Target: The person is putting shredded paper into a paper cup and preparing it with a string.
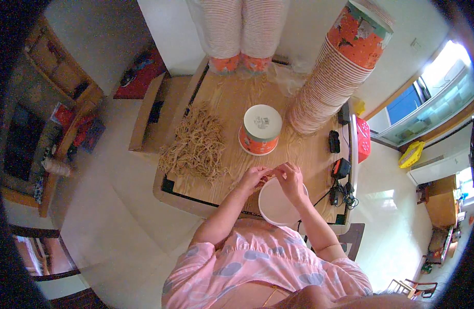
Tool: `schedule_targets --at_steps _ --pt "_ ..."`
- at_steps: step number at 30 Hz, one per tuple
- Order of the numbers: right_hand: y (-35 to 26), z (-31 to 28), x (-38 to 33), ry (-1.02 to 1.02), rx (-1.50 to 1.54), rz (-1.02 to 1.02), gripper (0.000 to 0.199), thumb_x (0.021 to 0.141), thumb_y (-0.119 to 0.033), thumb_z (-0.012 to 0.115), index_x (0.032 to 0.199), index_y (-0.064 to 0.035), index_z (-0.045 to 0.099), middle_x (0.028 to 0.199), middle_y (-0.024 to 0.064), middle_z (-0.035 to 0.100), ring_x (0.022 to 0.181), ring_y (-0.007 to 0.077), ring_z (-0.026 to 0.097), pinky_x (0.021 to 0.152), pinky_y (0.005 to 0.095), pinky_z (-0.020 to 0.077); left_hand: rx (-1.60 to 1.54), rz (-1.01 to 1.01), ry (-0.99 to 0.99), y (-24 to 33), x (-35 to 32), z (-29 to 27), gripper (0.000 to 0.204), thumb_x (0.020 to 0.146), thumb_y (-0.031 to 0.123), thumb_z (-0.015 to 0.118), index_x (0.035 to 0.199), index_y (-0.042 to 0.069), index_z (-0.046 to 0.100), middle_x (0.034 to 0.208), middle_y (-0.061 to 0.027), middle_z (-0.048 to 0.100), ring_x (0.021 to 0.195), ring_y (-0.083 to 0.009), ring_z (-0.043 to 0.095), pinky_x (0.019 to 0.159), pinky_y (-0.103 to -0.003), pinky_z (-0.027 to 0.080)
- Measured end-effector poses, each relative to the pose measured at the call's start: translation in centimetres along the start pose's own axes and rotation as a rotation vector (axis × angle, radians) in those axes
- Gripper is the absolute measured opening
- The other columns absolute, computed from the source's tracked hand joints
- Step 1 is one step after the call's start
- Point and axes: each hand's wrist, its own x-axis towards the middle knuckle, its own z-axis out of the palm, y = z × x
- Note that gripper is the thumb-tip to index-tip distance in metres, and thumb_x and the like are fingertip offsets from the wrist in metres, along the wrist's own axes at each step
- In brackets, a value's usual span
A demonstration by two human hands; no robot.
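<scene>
A paper bucket (279, 202) with a white round face and an orange patterned side is at the table's near edge, close against my body. My left hand (254, 177) is at its far left rim, fingertips pinched together. Beside it my right hand (291, 181) bends over the bucket's far rim, its fingers closed too. The fingertips nearly meet; what they pinch is too small to make out. Just beyond stands an orange and white paper bucket (261, 146), bottom up. A loose heap of brown paper-like cords (196, 144) lies on the table to the left.
A tall leaning stack of nested buckets (332, 77) stands at the table's right. Two wrapped stacks (224, 36) stand at the back. A black charger with cables (341, 188) lies along the right edge. An open cardboard box (154, 116) adjoins the table's left.
</scene>
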Motion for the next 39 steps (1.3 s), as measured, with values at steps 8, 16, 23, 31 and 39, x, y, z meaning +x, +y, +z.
schedule_targets --at_steps 8,16,23,31,39 --pt "-1.2 -0.9 -0.8 0.01 -0.136 -0.152 0.011 0.075 -0.009 0.06 0.085 -0.0058 0.064 0.082 0.0091 0.06 0.082 0.026 0.055 0.078 0.0363 0.0403 -0.141 -0.049 -0.069 -1.1 1.0 -1.2 0.012 0.081 0.021 0.06 0.086 0.01 0.063 0.07 0.0022 0.058 0.059 -0.0067 0.053 0.053 -0.02 0.042" --pt "-0.3 -1.4 0.2 -0.126 0.158 0.044 0.014 0.079 -0.009 0.058 0.09 -0.0038 0.063 0.086 0.0113 0.06 0.081 0.0256 0.057 0.072 0.0341 0.0449 0.196 0.06 0.025 -0.2 0.2 -0.7 0.013 0.081 0.018 0.061 0.087 0.007 0.065 0.071 0.0015 0.06 0.062 -0.0062 0.053 0.055 -0.02 0.042" --pt "0.9 -0.5 1.0 -0.265 0.225 0.12 0.011 0.077 -0.011 0.061 0.083 -0.0024 0.064 0.077 0.0097 0.062 0.073 0.0191 0.059 0.066 0.0301 0.0459 0.399 0.243 0.08 0.5 -0.5 -0.5 0.014 0.082 0.018 0.061 0.087 0.005 0.066 0.076 -0.0009 0.064 0.062 -0.0071 0.054 0.056 -0.021 0.042" --pt "1.0 0.2 0.9 -0.214 0.213 0.151 0.01 0.076 -0.01 0.061 0.08 -0.0013 0.062 0.074 0.0092 0.061 0.068 0.0185 0.058 0.064 0.0302 0.0459 0.34 0.228 0.011 0.4 -0.6 -0.7 0.014 0.082 0.014 0.06 0.088 0.002 0.064 0.077 -0.0031 0.065 0.063 -0.0081 0.057 0.056 -0.021 0.044" --pt "0.5 0.1 0.9 -0.276 0.238 0.17 0.015 0.076 -0.01 0.062 0.089 -0.0022 0.059 0.076 0.0091 0.063 0.07 0.0177 0.06 0.066 0.0303 0.0471 0.393 0.25 0.062 -0.3 -0.2 -1.3 0.01 0.081 0.009 0.06 0.085 0.0 0.062 0.076 -0.0048 0.065 0.065 -0.0092 0.059 0.058 -0.023 0.048"
